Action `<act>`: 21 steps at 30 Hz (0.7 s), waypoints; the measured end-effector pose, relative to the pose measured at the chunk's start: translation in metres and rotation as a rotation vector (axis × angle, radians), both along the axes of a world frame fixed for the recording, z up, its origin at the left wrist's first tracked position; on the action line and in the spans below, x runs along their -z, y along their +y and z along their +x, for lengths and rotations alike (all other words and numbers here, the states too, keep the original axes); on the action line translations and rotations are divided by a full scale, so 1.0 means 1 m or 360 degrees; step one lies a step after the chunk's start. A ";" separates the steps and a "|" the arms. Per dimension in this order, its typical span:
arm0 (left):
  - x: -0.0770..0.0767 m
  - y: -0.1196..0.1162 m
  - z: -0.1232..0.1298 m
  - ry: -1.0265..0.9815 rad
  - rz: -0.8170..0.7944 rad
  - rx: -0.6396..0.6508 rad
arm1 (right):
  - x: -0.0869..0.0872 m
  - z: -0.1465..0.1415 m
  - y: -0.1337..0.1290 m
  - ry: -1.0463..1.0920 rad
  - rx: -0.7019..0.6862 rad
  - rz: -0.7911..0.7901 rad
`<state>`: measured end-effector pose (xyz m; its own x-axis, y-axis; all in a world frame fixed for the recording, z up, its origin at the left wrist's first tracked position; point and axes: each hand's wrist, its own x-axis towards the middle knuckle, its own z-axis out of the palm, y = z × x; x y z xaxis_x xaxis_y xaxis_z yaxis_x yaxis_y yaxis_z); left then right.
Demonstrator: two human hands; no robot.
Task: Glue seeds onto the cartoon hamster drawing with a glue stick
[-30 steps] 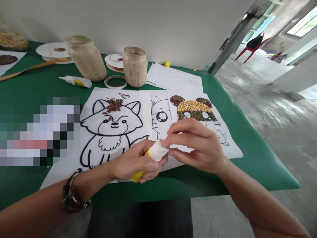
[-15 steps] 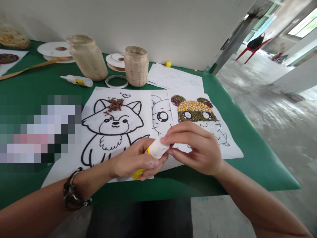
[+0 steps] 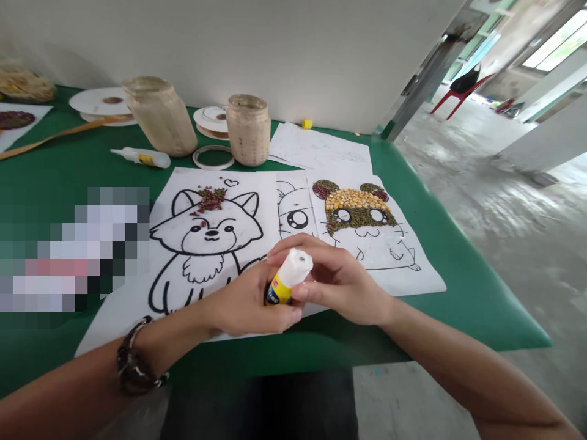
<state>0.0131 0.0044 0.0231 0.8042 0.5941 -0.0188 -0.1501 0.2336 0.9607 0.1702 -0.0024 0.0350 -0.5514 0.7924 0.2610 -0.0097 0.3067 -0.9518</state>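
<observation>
White and yellow plastic fills the space between both hands: a glue bottle [image 3: 285, 282] in front of the chest, held just above the paper sheets. The left hand [image 3: 250, 302] is closed around its lower body, which is mostly hidden in the grip, with the thumb lying in front and below. The right hand [image 3: 351, 278] curls in from the other side, its thumb against the label and its fingers passing behind the white top, so the bottle is held between both hands. Its long axis tilts, white end up and rightward; that end, with a small dark spot on it, lies nearer the right fingers, while the base belongs to the left palm. Under and beyond the left hand lies a fox-like drawing [image 3: 208, 269], with loose red and green beans [image 3: 211, 198] heaped on its forehead. Beyond the right hand is a hamster drawing [image 3: 383, 253], partly filled with yellow corn kernels [image 3: 355, 198] and green beans. Farther back on the green table [image 3: 463, 305] stand a tall jar [image 3: 162, 119] and a shorter jar [image 3: 249, 131], both open-mouthed and cloudy, their contents impossible to make out. A translucent squeeze bottle [image 3: 143, 157] lies on its side near the tall jar; a clear bag [image 3: 26, 84] at the far left holds something yellowish.
</observation>
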 end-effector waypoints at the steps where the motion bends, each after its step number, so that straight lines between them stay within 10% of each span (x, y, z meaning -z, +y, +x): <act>1: 0.000 0.001 0.000 -0.0051 -0.0018 0.0066 | 0.000 0.001 0.001 0.0049 -0.0029 -0.0074; 8: 0.003 0.008 -0.004 -0.0274 -0.0455 0.1073 | -0.011 0.011 0.003 0.0488 -0.0335 -0.0461; 16: -0.003 -0.002 0.008 0.0667 0.0297 -0.0041 | -0.013 0.005 -0.002 0.0286 0.0274 -0.0095; 19: -0.002 -0.003 0.011 0.0643 0.0305 -0.0019 | -0.013 0.005 -0.002 0.0237 0.0305 -0.0052; 21: -0.002 -0.004 0.009 0.0588 0.0176 0.0209 | -0.015 0.009 0.000 0.0234 -0.0056 -0.0202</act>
<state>0.0223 0.0005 0.0254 0.8243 0.5017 -0.2625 0.2341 0.1201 0.9648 0.1795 -0.0028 0.0496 -0.5424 0.8051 0.2399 -0.1600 0.1814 -0.9703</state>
